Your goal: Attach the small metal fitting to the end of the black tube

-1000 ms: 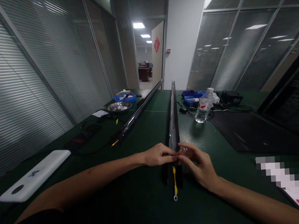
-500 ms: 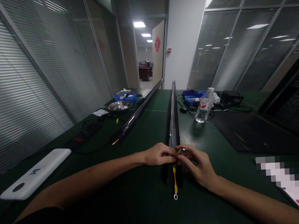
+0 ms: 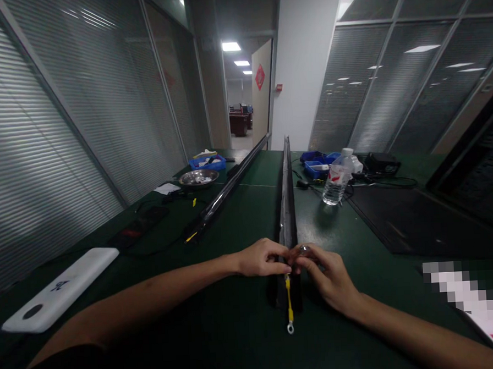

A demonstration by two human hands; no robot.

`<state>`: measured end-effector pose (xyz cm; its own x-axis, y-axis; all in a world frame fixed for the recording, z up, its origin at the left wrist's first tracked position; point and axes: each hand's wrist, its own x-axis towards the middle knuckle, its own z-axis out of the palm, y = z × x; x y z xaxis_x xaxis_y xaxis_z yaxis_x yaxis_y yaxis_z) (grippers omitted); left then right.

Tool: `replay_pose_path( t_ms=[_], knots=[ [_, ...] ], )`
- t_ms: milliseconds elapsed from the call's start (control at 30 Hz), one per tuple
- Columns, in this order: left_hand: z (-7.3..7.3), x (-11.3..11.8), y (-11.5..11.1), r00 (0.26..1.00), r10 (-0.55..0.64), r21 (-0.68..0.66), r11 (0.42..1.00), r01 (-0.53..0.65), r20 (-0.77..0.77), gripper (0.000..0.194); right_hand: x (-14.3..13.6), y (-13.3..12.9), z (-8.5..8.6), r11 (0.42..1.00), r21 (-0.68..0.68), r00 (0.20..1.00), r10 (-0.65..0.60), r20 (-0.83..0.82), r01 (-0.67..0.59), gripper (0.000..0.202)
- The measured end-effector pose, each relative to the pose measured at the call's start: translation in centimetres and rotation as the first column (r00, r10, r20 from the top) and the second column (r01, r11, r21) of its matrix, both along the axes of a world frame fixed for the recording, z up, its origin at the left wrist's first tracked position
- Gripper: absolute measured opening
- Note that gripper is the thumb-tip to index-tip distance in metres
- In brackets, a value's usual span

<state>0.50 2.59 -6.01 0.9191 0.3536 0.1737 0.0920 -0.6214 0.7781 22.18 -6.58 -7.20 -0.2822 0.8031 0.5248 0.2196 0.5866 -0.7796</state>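
Note:
A long dark rail (image 3: 286, 204) wrapped in clear film runs away from me along the green table. My left hand (image 3: 263, 257) is closed at its near end from the left, thumb and fingers pinched together. From the right, my right hand (image 3: 327, 268) pinches at the same spot, fingertips meeting the left ones. What sits between the fingertips is too small and covered to make out. A shiny metal bit (image 3: 303, 249) shows at the right fingers. Just below the hands, a short yellow wire (image 3: 289, 300) with a metal ring terminal (image 3: 290, 328) sticks out toward me.
A second wrapped rail (image 3: 226, 194) lies to the left. Around it are a steel bowl (image 3: 198, 179), a blue tray (image 3: 208, 163) and a white case (image 3: 64, 290). On the right stand a water bottle (image 3: 337, 180), blue bins (image 3: 314, 168) and a black mat (image 3: 413, 214).
The whole view has shifted slightly, with things sitting a little lower. My right fingers have turned slightly round the shiny bit; both hands stay at the rail's end.

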Motion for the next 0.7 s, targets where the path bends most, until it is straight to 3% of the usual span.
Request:
replay_pose_path(
  t_ms=[167, 333, 467, 700],
  knots=[
    [0.11, 0.02, 0.01, 1.0, -0.004, 0.008, 1.0, 0.004, -0.001, 0.036, -0.04, -0.07, 0.45, 1.0, -0.008, 1.0, -0.003, -0.012, 0.003, 0.02],
    [0.31, 0.11, 0.0, 0.999, -0.022, 0.007, 1.0, 0.022, 0.043, 0.037, -0.15, -0.62, 0.45, 0.998, -0.045, 0.995, -0.049, -0.088, 0.045, 0.011],
    [0.43, 0.14, -0.04, 0.999, -0.028, -0.016, 0.999, 0.028, 0.035, 0.038, -0.19, -0.78, 0.16, 0.993, -0.114, 0.99, -0.022, -0.14, 0.006, 0.01],
    [0.32, 0.18, 0.0, 0.999, -0.04, 0.003, 0.999, 0.04, 0.031, 0.037, -0.3, -0.59, 0.13, 0.992, -0.122, 0.992, 0.012, -0.123, -0.027, 0.009]
  ],
)
